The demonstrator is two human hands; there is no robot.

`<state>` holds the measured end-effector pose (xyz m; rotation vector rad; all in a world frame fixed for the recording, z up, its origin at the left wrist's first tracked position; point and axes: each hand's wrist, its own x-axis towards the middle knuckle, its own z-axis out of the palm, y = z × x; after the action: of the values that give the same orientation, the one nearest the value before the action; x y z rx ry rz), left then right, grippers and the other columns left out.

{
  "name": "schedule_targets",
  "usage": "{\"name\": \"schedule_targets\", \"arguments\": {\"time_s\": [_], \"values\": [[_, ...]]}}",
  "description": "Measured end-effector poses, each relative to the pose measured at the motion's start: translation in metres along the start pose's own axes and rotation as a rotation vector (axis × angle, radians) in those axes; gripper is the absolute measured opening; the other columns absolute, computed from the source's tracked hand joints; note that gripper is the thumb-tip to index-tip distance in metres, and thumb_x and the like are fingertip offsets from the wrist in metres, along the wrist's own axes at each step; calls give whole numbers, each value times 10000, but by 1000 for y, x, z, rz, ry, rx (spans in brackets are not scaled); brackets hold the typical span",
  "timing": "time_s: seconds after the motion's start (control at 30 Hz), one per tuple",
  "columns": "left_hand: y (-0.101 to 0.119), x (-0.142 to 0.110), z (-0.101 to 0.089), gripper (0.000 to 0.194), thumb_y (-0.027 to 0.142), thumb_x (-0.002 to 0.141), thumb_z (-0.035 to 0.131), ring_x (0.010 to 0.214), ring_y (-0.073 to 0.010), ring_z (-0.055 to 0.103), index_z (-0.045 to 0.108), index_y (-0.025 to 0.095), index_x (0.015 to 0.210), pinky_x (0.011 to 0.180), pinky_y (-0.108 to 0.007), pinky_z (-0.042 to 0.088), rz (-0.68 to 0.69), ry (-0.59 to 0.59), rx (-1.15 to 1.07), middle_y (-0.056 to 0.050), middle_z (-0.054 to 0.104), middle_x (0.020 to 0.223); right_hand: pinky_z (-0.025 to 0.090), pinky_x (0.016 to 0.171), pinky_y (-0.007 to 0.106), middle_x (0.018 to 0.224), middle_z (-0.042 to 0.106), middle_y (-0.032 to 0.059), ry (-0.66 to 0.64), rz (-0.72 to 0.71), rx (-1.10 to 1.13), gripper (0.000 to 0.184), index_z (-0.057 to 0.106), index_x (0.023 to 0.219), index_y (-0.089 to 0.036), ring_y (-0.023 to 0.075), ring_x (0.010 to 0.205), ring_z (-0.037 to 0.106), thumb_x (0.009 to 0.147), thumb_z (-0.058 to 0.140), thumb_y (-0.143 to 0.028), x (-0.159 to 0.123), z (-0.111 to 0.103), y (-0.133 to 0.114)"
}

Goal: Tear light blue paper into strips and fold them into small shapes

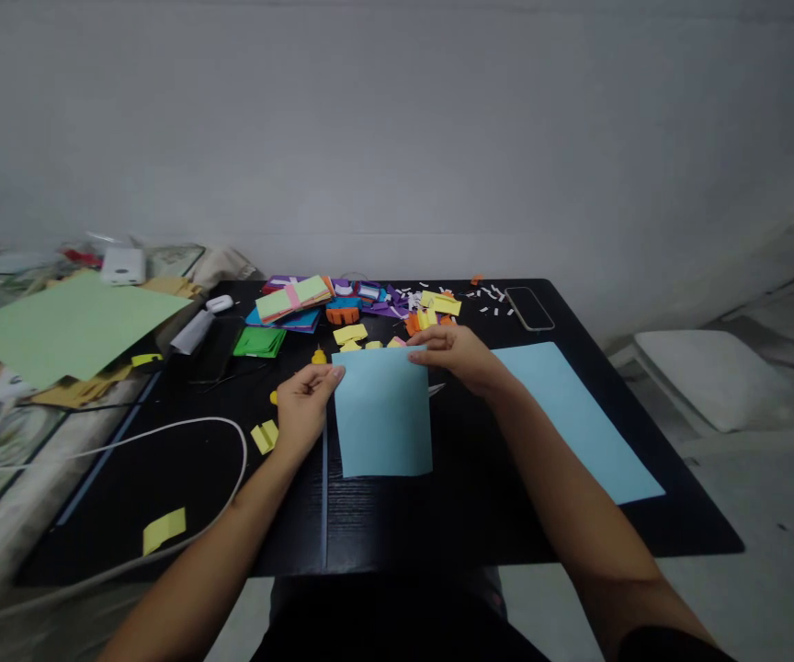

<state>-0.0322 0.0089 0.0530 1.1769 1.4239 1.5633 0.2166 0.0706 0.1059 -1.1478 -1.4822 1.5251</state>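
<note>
Small blue sheet (384, 418): upright-ish in front of the body, above the near middle of the bench (438, 542); whether its lower edge touches the surface, cannot tell.
Left hand (304, 405): grip narrow, thumb and fingers pinching the sheet's upper left corner.
Right hand (459, 357): grip narrow too, pinching the upper right corner from above; fingertips partly behind the paper.
Large blue sheet (580, 423): flat on the bench at right, partly behind the right forearm.
Yellow paper pieces (350, 334): loose just beyond the small sheet's top edge. Risk: a careless sweep of the paper or knuckles scatters them.
Pale pointed object (436, 390): just right of the small sheet, mostly hidden, perhaps a blade tip. Risk: if sharp, it could nick paper or wrist should either drift onto it.
White cable (228, 423): looped beside the left forearm. Risk: an elbow swinging outward could catch it and drag the yellow folded strip (164, 530) along.
Corners: both held by fingertips only. Likely faults: a crease from pinching too hard, a tear from uneven pulling, a slip if one side lets go.
White scraps (499, 296): strewn near the phone (530, 309), far side; well clear of both hands.
</note>
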Motion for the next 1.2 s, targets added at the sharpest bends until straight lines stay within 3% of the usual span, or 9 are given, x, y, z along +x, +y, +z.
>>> {"name": "schedule_targets", "arguments": {"time_s": [0.2, 0.37, 0.53, 0.67, 0.83, 0.93, 1.07, 1.13, 1.2], "values": [[13, -7, 3, 315, 460, 708, 854, 607, -157, 628, 787, 161, 779, 591, -267, 512, 11, -48, 13, -24, 738, 680, 560, 719, 335, 740, 736, 33, 128, 31, 157, 441, 743, 791, -171, 187, 711, 679, 618, 919, -536, -31, 12, 23], [27, -22, 2, 287, 445, 720, 847, 596, -150, 614, 795, 167, 773, 586, -261, 504, 38, -79, 33, -15, 725, 659, 513, 674, 310, 716, 693, 4, 211, -3, 190, 431, 714, 717, -187, 164, 664, 613, 655, 875, -582, -55, 10, 21], [31, -48, 0, 285, 439, 718, 839, 618, -157, 632, 801, 161, 769, 588, -259, 512, 23, -24, 18, -28, 743, 683, 407, 586, 276, 652, 584, -19, 285, -49, 130, 461, 688, 707, -187, 136, 612, 491, 712, 812, -632, -73, 21, 18], [30, -71, -1, 294, 437, 718, 834, 593, -134, 597, 799, 149, 768, 565, -235, 479, -3, 54, 19, -13, 718, 651, 333, 537, 268, 569, 431, -46, 329, -32, 148, 564, 528, 594, -203, 110, 552, 372, 797, 716, -694, -86, 33, 30], [20, -98, -6, 303, 454, 747, 822, 559, -114, 574, 776, 155, 760, 541, -214, 452, -63, 82, 7, 7, 686, 619, 398, 617, 277, 717, 630, 2, 270, 36, 31, 475, 702, 770, -178, 145, 660, 508, 753, 763, -649, -104, 37, 51], [13, -110, -14, 298, 457, 783, 805, 562, -129, 624, 749, 165, 759, 571, -227, 492, -140, -54, -5, 2, 698, 615, 401, 615, 281, 747, 678, 24, 263, 98, -83, 479, 747, 855, -172, 160, 668, 542, 765, 732, -642, -108, 28, 57], [9, -114, -33, 261, 414, 861, 732, 603, -171, 707, 710, 171, 770, 638, -274, 570, -248, -414, 34, -30, 739, 645, 372, 570, 268, 691, 663, 19, 76, 173, -281, 433, 746, 839, -165, 141, 604, 520, 796, 715, -594, -102, 5, 52], [8, -109, -40, 204, 357, 915, 651, 713, -194, 753, 741, 176, 944, 699, -305, 601, -205, -515, 131, -49, 786, 773, 367, 557, 262, 678, 661, 20, -82, 213, -351, 413, 749, 835, -159, 139, 594, 521, 817, 710, -570, -97, -6, 49], [6, -101, -41, 192, 274, 951, 584, 871, -205, 768, 741, 196, 1030, 802, -341, 612, -43, -573, 334, -63, 808, 968, 393, 583, 263, 701, 681, 27, -256, 220, -425, 381, 761, 838, -156, 144, 625, 548, 840, 709, -533, -91, -13, 49]]}}
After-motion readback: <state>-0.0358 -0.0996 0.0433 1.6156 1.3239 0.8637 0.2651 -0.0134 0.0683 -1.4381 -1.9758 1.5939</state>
